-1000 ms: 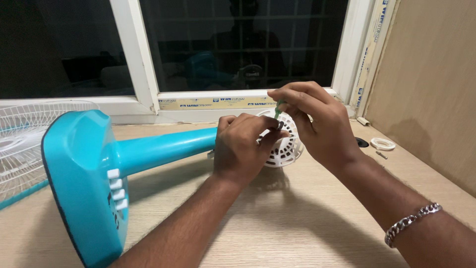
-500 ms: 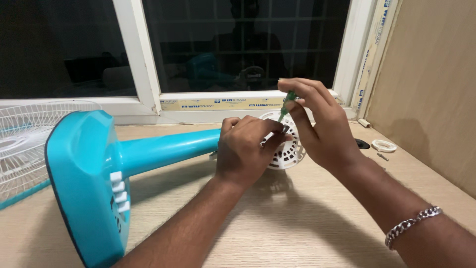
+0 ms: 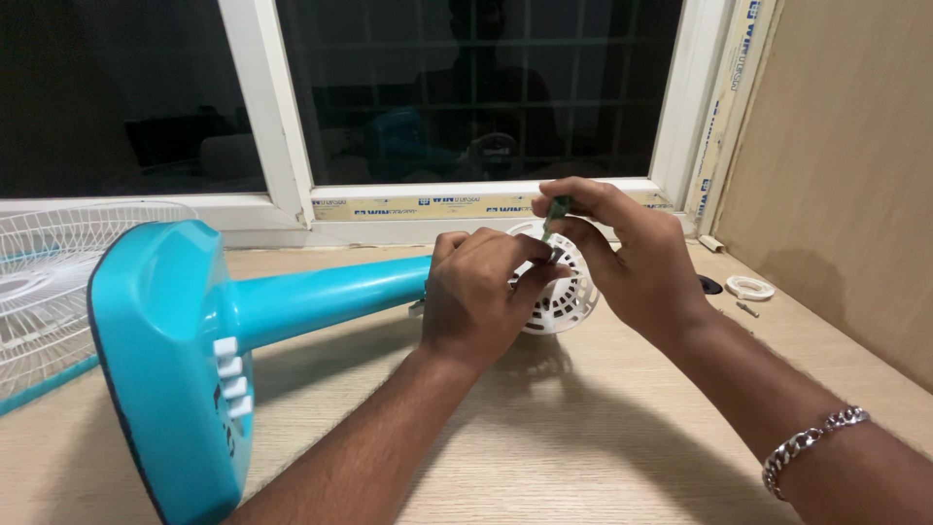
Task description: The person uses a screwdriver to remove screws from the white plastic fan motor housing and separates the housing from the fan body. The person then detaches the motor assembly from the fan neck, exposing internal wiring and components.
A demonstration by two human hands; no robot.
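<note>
Right hand pinches the green screwdriver, tip angled down-left into the white motor housing; left hand clasps that housing.

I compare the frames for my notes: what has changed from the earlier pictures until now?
The right hand with the green screwdriver rose a little half a second ago, then came down again toward the white motor cover. The left hand stayed on the cover; the blue fan did not move.
</note>
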